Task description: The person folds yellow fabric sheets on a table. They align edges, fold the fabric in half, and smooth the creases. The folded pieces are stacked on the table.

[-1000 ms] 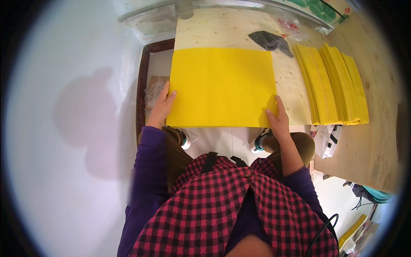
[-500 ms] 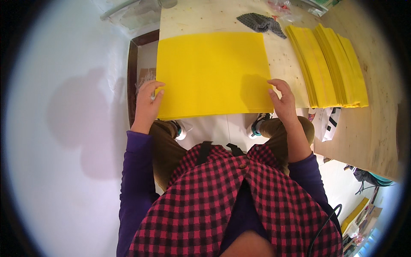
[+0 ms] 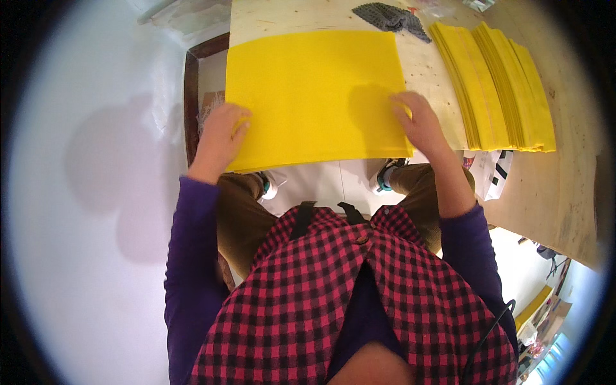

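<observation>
A flat rectangular pile of yellow cloth (image 3: 308, 96) lies on the wooden table in front of me, its near edge slightly layered and overhanging the table's front. My left hand (image 3: 221, 138) is at the near left side of the cloth, fingers curved over its edge and thumb apart. Over the near right side is my right hand (image 3: 420, 125), its fingers bent and thumb spread, with nothing visible between them. Whether the fingertips touch the cloth, I cannot tell.
Folded yellow cloths (image 3: 491, 90) stand in bundles to the right on the wooden tabletop (image 3: 439, 115). A crumpled grey knitted cloth (image 3: 391, 20) lies beyond the pile. A white bag (image 3: 499, 174) hangs by the table edge. A pale wall (image 3: 77, 224) rises on the left.
Both hands have lifted slightly away from me; the right has come inward over the cloth and the left has shifted left. The whole scene has moved a little upward in view.
</observation>
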`<state>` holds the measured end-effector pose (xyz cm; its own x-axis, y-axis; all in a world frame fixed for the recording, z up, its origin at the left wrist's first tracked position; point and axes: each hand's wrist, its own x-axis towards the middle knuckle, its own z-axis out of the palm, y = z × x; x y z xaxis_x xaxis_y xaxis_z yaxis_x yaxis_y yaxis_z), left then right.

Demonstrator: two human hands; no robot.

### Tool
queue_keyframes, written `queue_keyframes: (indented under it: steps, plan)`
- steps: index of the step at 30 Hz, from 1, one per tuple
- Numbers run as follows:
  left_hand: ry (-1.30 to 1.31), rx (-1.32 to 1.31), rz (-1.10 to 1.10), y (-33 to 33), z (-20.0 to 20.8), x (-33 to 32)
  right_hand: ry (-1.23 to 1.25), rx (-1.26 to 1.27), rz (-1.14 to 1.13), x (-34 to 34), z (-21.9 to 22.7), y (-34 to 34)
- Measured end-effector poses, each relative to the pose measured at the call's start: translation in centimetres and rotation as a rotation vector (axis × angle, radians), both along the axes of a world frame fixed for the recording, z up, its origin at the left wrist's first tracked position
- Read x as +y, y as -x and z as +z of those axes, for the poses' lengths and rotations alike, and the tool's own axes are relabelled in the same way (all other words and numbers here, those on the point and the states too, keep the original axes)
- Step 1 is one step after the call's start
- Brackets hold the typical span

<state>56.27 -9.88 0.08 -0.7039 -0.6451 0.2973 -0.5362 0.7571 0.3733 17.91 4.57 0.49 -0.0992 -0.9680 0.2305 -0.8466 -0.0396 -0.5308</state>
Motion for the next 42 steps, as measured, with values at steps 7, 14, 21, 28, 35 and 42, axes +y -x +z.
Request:
queue_keyframes:
  steps: [7,14,21,28,35,42]
  plan:
    - [-0.089,-0.063,0.115,2.1,-0.2,-2.5,0.013,0.074,-0.036,-4.1,-1.7,0.4]
    - [-0.058,0.001,0.08,1.2,0.1,-1.8,-0.05,-0.015,-0.014,-1.5,-0.5,0.7]
    - [-0.057,-0.048,0.127,2.6,-0.9,-3.7,-0.003,0.076,-0.034,-4.0,-1.8,0.1]
    - [0.017,0.033,-0.018,1.7,-0.5,-1.6,-0.099,0.048,0.014,-1.6,-0.2,-0.5]
    - [-0.049,-0.066,0.171,3.6,-0.6,-3.8,-0.008,0.062,-0.038,-5.2,-1.3,0.1]
    - [-0.128,-0.003,0.057,1.3,-0.6,-1.1,-0.009,0.045,0.075,-1.3,-1.3,-0.2]
